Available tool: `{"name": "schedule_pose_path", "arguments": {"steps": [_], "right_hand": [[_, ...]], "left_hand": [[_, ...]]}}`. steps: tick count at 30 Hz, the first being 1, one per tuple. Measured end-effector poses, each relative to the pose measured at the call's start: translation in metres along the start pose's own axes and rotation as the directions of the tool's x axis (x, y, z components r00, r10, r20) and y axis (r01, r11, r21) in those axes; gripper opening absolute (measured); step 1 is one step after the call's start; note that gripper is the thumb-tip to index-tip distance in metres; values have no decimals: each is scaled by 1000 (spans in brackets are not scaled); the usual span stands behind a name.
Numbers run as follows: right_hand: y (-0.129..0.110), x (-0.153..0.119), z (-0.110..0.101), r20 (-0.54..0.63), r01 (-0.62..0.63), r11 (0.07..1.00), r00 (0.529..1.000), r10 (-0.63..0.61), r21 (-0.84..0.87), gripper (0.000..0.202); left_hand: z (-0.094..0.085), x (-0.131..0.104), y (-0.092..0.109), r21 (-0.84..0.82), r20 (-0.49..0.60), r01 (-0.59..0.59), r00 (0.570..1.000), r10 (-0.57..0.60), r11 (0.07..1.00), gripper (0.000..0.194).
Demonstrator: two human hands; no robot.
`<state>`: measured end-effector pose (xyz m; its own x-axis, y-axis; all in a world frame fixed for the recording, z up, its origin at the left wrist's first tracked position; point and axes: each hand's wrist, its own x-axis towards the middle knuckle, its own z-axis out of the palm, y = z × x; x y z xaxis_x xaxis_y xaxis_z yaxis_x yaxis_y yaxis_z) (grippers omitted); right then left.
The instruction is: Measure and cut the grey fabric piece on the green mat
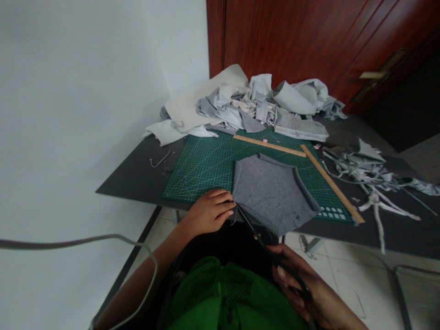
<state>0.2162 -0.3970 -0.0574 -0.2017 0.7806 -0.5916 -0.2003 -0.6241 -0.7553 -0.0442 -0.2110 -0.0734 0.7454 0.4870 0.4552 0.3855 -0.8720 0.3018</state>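
Left hand (213,211) is pinching the gray cloth (271,190) corner. Right hand (300,280) has black scissors (252,230) gripped, tip right there.

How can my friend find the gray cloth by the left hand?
Find the green cutting mat on the dark table. On it, by the left hand, lies the gray cloth. Unlike the heaped fabric scraps behind, it's spread out with curled edges.

Red-brown door (292,41) with brass handle (374,74) — white wall (85,82)

The cloth (271,192) looks matt, the scissors (257,237) probably smooth metal.
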Motion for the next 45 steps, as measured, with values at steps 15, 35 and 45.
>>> {"name": "schedule_pose_path", "arguments": {"steps": [15, 35, 45], "right_hand": [[3, -1, -6, -9, -19, 1000, 1000, 19, 9, 55], [-1, -4, -5, -26, -45, 998, 999, 45, -34, 60], [0, -2, -4, -26, -39, 998, 999, 38, -42, 59]], "left_hand": [[2, 0, -1, 5, -11, 0, 1000, 0, 1000, 21], [3, 1, 0, 32, -50, -25, 998, 26, 999, 20], [2, 1, 1, 34, -37, -22, 999, 24, 999, 20]]}}
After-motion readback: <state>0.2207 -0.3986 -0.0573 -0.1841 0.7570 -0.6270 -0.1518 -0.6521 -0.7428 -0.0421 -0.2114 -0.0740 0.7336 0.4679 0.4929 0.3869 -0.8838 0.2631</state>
